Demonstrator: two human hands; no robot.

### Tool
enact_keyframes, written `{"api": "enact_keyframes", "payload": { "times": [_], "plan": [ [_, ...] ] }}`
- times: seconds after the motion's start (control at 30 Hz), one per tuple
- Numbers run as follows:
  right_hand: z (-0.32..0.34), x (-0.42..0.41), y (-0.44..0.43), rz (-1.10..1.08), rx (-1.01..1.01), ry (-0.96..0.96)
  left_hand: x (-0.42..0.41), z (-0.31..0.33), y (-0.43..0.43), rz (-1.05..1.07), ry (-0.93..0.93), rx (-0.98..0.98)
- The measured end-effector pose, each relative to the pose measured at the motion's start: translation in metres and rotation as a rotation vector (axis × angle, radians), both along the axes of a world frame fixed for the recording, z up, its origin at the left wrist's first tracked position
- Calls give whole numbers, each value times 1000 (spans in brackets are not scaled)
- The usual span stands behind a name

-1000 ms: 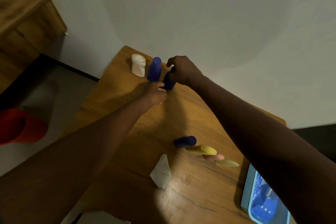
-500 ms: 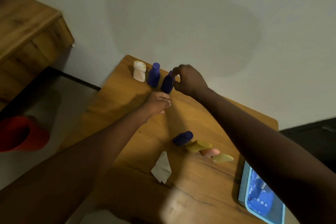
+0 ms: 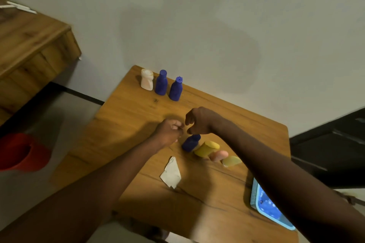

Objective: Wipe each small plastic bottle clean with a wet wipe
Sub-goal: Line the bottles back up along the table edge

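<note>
At the back of the wooden table (image 3: 122, 132) stand a white bottle (image 3: 146, 82) and two blue bottles (image 3: 161, 83) (image 3: 175, 89) in a row. Mid-table, a blue bottle (image 3: 191, 142), a yellow one (image 3: 207, 148), a pink one (image 3: 218, 155) and a pale yellow one (image 3: 232, 161) lie on their sides. My right hand (image 3: 197, 122) hovers just above the lying blue bottle, fingers loosely curled and holding nothing. My left hand (image 3: 169, 130) is beside it, curled round a small pale wad that looks like a wet wipe. A folded white wipe (image 3: 171, 173) lies nearer me.
A light blue tray-like object (image 3: 264, 203) sits at the table's front right edge. A red bucket (image 3: 21, 152) stands on the floor to the left, below a wooden cabinet (image 3: 29, 45). The wall runs right behind the table; dark furniture (image 3: 335, 144) stands at the right.
My right hand has let go of the blue bottle, which now stands at the back. Both hands have drawn back toward the lying bottles.
</note>
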State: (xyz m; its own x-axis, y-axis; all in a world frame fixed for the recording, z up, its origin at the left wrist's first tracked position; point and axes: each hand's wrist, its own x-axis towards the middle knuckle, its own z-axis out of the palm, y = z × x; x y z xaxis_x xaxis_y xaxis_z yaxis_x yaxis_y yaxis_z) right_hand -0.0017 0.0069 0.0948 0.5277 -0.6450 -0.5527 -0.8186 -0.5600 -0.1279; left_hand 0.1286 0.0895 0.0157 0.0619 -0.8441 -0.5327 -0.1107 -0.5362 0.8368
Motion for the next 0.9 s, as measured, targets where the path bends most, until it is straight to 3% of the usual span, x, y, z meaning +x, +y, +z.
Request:
{"api": "enact_keyframes", "payload": {
  "times": [0.37, 0.9],
  "plan": [
    [-18, -22, 25, 32, -86, 48, -22, -9, 18, -76, -65, -7],
    [-9, -25, -17, -42, -204, -202, -20, 8, -37, -39, -92, -95]
  ]
}}
